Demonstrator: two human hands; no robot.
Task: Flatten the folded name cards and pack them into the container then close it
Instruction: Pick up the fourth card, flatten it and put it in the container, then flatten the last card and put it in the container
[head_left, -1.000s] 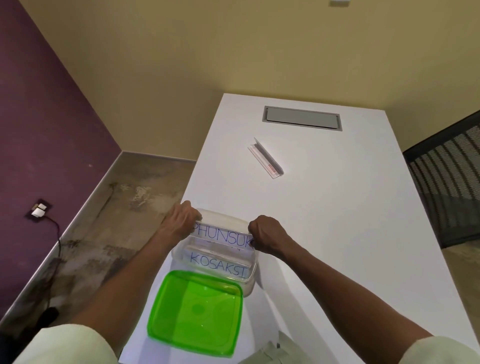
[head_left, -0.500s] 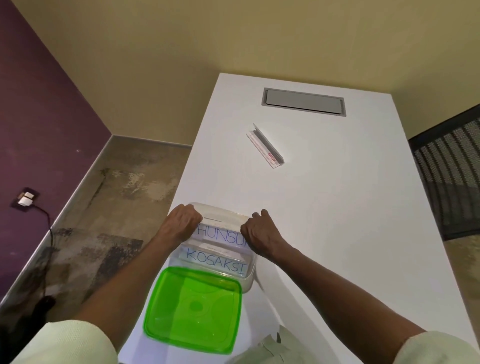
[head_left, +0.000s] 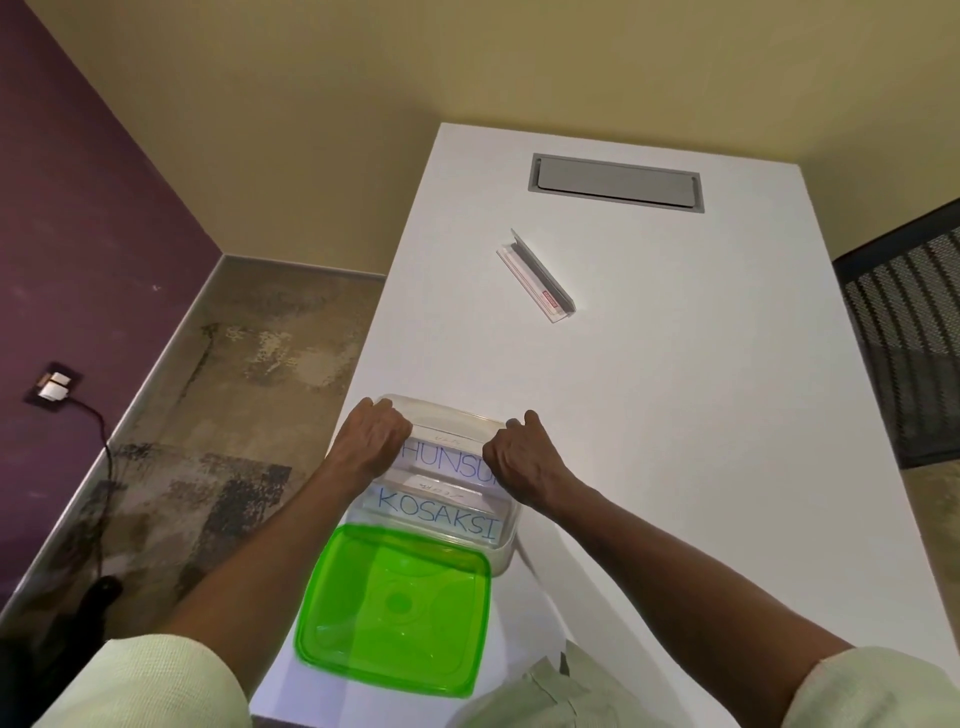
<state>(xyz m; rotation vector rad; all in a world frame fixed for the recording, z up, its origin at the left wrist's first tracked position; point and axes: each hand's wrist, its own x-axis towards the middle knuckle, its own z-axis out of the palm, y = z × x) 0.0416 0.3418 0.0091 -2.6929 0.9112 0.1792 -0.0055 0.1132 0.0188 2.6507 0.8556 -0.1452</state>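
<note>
Clear, thin-walled plastic forms the squarish container (head_left: 506, 545) at the near left edge of the smooth white table (head_left: 675, 415), and in it lie two flat white name cards, the upper card (head_left: 447, 462) lettered "HUNSU" in blue between the hands and the lower card (head_left: 441, 512) reading "KOSAKSI". The left hand (head_left: 371, 441) and right hand (head_left: 519, 460) are curled, fingers bent down, each pinching one end of the upper card inside the container. A glossy translucent green lid (head_left: 395, 608) with rounded corners lies just in front, overlapping the container's near rim, while a clear acrylic card holder (head_left: 537, 278), long and angled, rests well apart, with a grey metal cable hatch (head_left: 615, 182) beyond it.
</note>
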